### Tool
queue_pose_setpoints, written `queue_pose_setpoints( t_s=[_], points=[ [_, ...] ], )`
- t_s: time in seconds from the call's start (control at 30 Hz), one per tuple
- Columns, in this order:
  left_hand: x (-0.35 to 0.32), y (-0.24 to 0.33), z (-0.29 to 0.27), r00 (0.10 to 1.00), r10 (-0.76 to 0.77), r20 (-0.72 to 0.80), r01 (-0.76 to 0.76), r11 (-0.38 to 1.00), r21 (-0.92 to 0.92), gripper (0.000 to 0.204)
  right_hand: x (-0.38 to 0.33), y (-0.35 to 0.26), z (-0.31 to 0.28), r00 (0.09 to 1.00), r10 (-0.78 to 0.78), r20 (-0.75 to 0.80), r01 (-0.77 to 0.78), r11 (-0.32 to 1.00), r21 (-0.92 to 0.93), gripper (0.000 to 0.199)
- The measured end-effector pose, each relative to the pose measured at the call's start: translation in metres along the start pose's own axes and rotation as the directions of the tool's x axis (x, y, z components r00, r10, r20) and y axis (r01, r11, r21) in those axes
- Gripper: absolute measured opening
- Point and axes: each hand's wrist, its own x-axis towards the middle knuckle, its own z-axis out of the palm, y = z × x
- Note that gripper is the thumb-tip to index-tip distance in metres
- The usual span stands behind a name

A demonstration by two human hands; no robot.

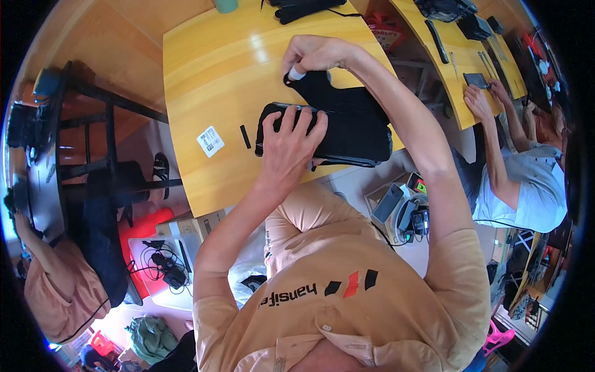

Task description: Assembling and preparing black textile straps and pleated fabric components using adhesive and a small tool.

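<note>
A folded black cloth bundle (356, 133) lies near the front edge of the yellow table (204, 68), its layered edges showing at the near side. My left hand (291, 136) rests on the bundle's left part, fingers spread and pressing down. Beyond it, my right hand (316, 54) is closed on the raised end of a black cloth flap (313, 87) that runs back to the bundle. A small white piece (296, 74) shows at its fingers; I cannot make out what it is. Left of the bundle lie a short black strip (245, 137) and a white printed label (210, 141).
A black folded item (307, 8) and a green cup (225, 5) stand at the table's far edge. A box of electronic devices (403, 211) is below right. At the right table a co-worker's hands (480, 99) hold a dark flat piece. Another person sits at left.
</note>
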Motion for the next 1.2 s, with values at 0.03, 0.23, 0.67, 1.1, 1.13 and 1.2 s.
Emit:
queue_pose_setpoints(
  t_s=[0.03,0.23,0.67,1.1,1.13,1.2],
  points=[
    [0.001,0.002,-0.001,1.0,-0.011,0.012,0.011,1.0,-0.002,0.074,-0.005,-0.012,0.001,0.995,-0.097,-0.014,0.096,0.992,-0.086,0.022],
    [0.0,0.001,-0.001,0.999,-0.03,0.026,0.03,0.999,0.022,0.076,-0.061,-0.062,0.002,0.853,-0.201,-0.482,0.023,0.936,-0.351,0.035],
    [-0.002,0.002,0.0,0.999,-0.026,0.026,0.025,0.999,0.024,0.077,-0.056,-0.086,0.055,0.601,-0.538,-0.591,0.033,0.756,-0.654,0.018],
    [0.003,0.003,-0.001,0.999,-0.026,0.038,0.024,0.999,0.048,0.077,-0.015,-0.041,0.035,0.88,0.116,-0.461,-0.323,0.857,-0.401,0.035],
    [0.003,0.002,-0.002,0.999,-0.025,0.045,0.023,0.999,0.043,0.077,-0.017,-0.039,0.032,0.881,0.116,-0.459,-0.323,0.857,-0.403,0.035],
    [0.003,0.001,-0.002,0.998,-0.026,0.051,0.024,0.999,0.039,0.078,-0.023,-0.035,0.026,0.842,0.17,-0.511,-0.375,0.866,-0.33,0.029]
  ],
)
